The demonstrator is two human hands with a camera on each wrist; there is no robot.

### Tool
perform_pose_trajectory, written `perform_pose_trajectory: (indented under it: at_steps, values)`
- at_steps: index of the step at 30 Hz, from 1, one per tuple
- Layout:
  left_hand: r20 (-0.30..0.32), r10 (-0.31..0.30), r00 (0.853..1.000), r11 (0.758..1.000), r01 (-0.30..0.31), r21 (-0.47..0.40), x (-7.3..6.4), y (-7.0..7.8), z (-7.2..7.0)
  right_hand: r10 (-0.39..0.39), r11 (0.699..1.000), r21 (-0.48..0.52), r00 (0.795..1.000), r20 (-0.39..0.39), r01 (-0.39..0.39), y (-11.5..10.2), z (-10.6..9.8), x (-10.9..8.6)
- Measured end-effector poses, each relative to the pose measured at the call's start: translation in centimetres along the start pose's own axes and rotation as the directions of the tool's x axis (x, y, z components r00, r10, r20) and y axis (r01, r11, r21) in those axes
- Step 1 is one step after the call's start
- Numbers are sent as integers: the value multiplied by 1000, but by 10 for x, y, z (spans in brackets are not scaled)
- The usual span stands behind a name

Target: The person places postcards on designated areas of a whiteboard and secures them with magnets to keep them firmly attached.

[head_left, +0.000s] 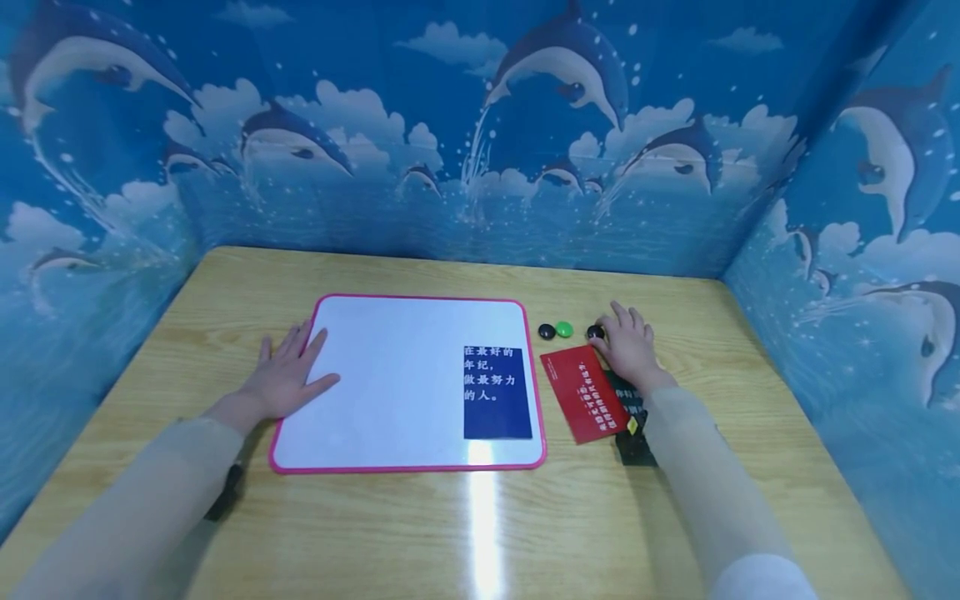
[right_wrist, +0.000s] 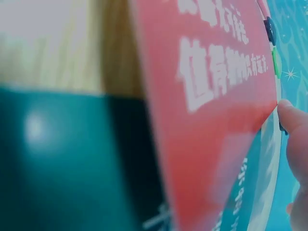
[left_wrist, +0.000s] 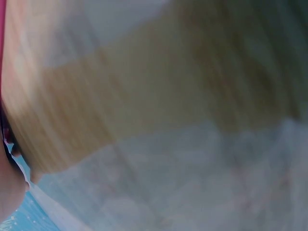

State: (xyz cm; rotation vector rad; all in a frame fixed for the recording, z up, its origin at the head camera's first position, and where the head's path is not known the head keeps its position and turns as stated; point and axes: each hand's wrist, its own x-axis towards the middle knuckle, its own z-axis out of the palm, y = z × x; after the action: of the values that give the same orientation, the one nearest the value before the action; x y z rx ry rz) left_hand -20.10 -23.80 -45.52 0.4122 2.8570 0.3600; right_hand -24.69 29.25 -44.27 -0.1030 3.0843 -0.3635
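Observation:
My left hand (head_left: 281, 383) lies with spread fingers over the left edge of a pink-framed whiteboard (head_left: 390, 383). On the board's right side is a dark blue card (head_left: 497, 417) with white Chinese writing. Right of the board, my right hand (head_left: 632, 350) pinches a black round magnet (head_left: 595, 332) between thumb and index finger, low over the table. Another black magnet (head_left: 547, 332) and a green magnet (head_left: 565, 329) sit side by side to its left. Below them a red card (head_left: 581, 396) overlaps a dark green card (head_left: 636, 450), partly hidden under my right forearm.
The wooden table (head_left: 375, 533) meets a blue dolphin-print backdrop (head_left: 450, 200) at the back and sides. A small dark object (head_left: 225, 493) shows beside my left forearm. In the left wrist view, blurred tabletop (left_wrist: 144, 96) and a pale sleeve fill most of the picture.

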Motion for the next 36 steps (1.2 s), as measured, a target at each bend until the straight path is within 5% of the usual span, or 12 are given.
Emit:
perform_pose_trajectory:
  at_steps: [11,36]
  values:
    - [-1,-1,1000,1000,1,-1,-1,1,-1,28,1000,13,999,-23,-27,-12,-8,2]
    - [0,-2,1000,1000,2,4,-2,5,-3,-102,995,3,993,-66,103,-52,-22,0]
